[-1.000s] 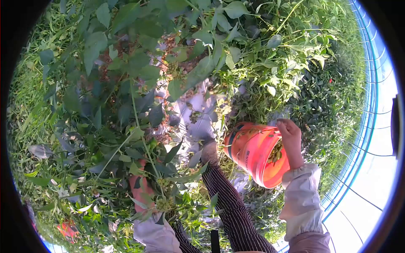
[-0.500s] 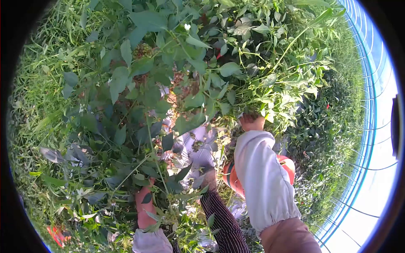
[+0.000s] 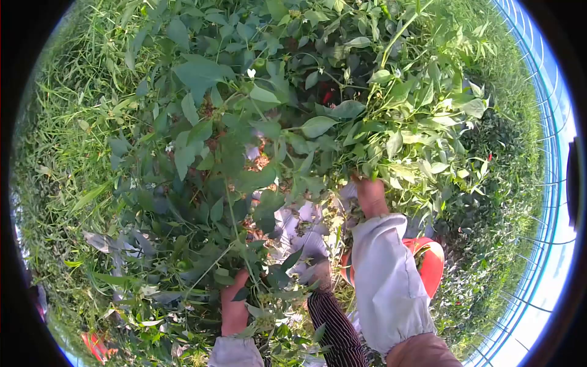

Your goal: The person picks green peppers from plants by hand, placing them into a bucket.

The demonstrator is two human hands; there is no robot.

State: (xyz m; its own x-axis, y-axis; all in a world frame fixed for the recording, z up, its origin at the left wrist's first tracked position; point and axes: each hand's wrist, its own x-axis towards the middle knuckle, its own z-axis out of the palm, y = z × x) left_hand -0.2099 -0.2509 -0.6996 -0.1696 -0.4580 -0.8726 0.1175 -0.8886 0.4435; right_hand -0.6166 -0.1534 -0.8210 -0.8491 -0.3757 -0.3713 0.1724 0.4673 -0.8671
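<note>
My right hand reaches up into a leafy plant; its fingers are hidden under the leaves. Lower left of it, my left hand is among the stems and leaves of a bushy plant, its fingers covered by foliage. A small red pepper shows in the shade within the upper foliage. A white flower stands out near the top. Pale sleeves cover both my forearms.
Part of a red-orange container shows behind my right sleeve. Between my arms is a leg in striped dark cloth. Grass fills the left. Blue-white netting or sheeting curves along the right. Something red lies lower left.
The plants, sleeves and container have shifted right in view. My right hand appears lower and deeper under leaves, with more of its wrist showing. The container is more exposed.
</note>
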